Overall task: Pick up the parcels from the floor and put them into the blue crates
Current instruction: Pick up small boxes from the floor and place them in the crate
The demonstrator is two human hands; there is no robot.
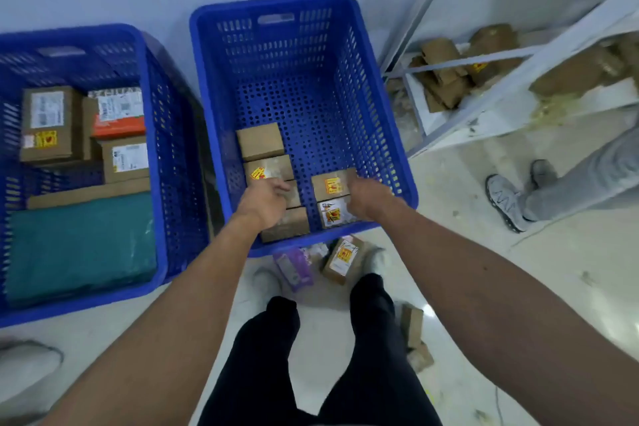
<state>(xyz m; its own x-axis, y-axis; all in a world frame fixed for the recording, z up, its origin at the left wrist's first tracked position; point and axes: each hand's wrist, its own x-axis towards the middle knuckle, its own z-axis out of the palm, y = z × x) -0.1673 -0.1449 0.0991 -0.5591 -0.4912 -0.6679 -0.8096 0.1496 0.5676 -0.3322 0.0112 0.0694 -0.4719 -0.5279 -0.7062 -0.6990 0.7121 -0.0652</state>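
Observation:
Two blue crates stand on the floor. The middle crate [380, 135] holds several small brown parcels along its near side. My left hand [264, 199] hovers over the left column of parcels [261, 141], fingers loosely bent, holding nothing. My right hand [368, 199] lies against the right edge of a brown parcel with a yellow sticker [330, 186]; whether its fingers grip the parcel is hidden. Below that one lies a white-labelled parcel [333, 213]. On the floor by my feet lie a brown parcel [342, 258] and a purple packet [294, 266].
The left crate [155, 135] holds several boxes and a green bag [81, 245]. More small parcels [413, 325] lie on the floor at my right. A white metal rack [518, 79] with brown parcels stands at the right, where another person's legs [553, 187] are.

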